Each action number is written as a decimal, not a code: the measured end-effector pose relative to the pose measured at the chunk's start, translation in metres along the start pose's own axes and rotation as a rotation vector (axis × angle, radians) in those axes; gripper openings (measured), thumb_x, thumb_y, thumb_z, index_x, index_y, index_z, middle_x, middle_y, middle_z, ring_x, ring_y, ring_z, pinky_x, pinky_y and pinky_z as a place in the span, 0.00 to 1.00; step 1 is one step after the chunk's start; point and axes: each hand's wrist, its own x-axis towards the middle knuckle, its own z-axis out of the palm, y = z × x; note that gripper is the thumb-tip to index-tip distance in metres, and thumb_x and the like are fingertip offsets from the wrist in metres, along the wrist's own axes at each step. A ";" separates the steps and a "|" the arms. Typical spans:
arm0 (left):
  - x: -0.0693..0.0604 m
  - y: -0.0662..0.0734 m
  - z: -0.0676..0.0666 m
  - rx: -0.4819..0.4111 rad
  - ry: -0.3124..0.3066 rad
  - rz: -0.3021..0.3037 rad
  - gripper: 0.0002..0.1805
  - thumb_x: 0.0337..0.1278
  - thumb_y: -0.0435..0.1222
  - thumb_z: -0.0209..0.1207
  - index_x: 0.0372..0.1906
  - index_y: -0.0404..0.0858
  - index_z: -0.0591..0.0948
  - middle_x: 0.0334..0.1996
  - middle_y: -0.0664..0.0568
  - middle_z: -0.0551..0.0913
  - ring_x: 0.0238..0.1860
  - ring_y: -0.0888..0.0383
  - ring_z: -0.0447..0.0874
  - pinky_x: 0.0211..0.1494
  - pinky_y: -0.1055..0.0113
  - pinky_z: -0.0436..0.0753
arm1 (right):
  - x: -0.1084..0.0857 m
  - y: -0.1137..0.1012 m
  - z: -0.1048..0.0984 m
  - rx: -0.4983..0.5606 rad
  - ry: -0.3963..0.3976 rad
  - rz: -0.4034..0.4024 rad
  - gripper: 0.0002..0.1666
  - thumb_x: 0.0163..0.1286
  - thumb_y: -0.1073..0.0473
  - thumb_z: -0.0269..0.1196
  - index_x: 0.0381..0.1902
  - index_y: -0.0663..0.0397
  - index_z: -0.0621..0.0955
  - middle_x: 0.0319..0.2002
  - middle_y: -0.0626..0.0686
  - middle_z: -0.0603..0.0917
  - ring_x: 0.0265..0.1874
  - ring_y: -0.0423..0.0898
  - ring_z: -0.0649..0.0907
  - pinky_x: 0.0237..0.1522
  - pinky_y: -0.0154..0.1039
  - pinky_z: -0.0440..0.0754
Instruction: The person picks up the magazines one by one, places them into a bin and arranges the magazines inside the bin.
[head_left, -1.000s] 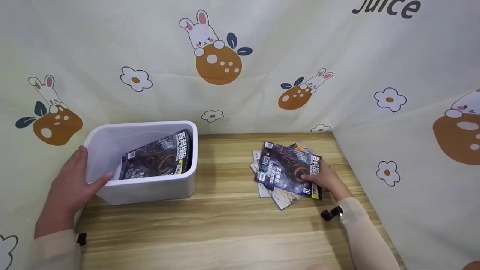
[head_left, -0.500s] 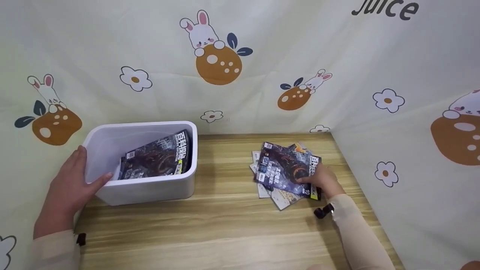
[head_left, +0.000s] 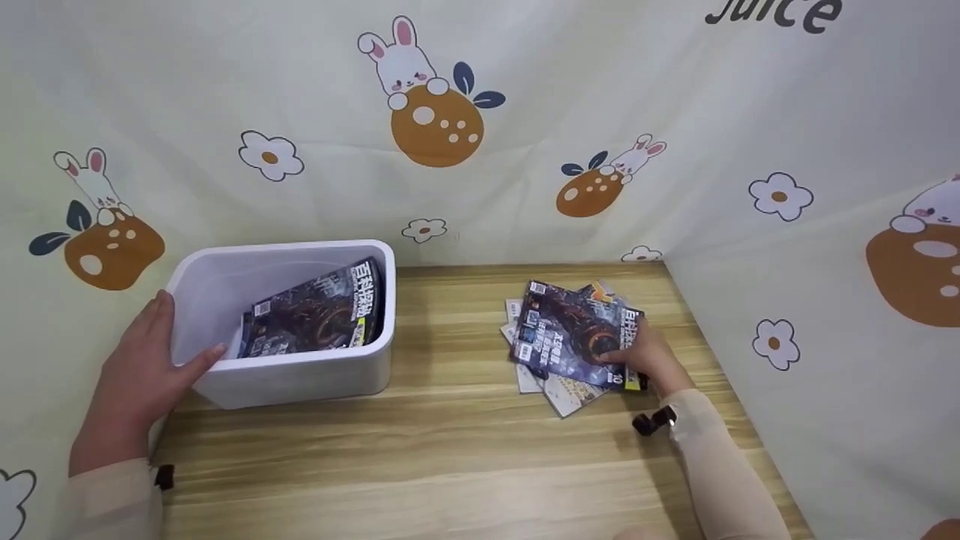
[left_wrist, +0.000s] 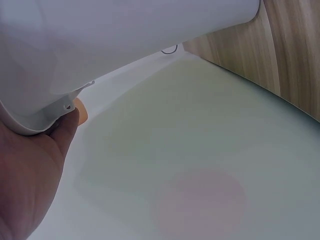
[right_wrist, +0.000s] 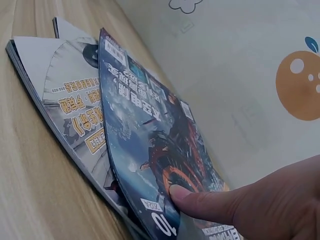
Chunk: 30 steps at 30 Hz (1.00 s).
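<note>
At the left, my left hand (head_left: pixel 139 367) grips the corner of a white plastic bin (head_left: pixel 300 381), its thumb over the front rim; in the left wrist view its fingers hook under the rim. Inside the bin leans a dark-covered magazine (head_left: pixel 307 315), apparently with more beneath. My right hand (head_left: pixel 651 356) pinches the right edge of another dark magazine (head_left: pixel 559 341), thumb on the cover (right_wrist: pixel 150 130) and the other fingers hidden below. That magazine tops a fanned pile, over paler magazines (right_wrist: pixel 80 115). Its held side stands bent up from the pile in the right wrist view.
The wood-grain table (head_left: pixel 450 450) carries both bin and pile. A pale curtain (head_left: pixel 330 97) printed with rabbits and oranges rises behind, and another pale side (head_left: pixel 832 300) runs along the right edge. Wrist cameras (head_left: pixel 654 421) sit on both sleeves.
My right hand has moved slightly left, its thumb further onto the cover, and the magazine's near right corner looks a little raised. My left hand and the bin stay put.
</note>
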 end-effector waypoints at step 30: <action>0.000 0.003 -0.001 -0.006 -0.004 -0.011 0.65 0.73 0.64 0.63 0.91 0.35 0.36 0.89 0.29 0.41 0.86 0.23 0.42 0.76 0.15 0.50 | 0.017 0.015 -0.016 0.582 0.039 -0.241 0.53 0.75 0.66 0.74 0.90 0.52 0.60 0.90 0.59 0.54 0.87 0.59 0.56 0.82 0.42 0.67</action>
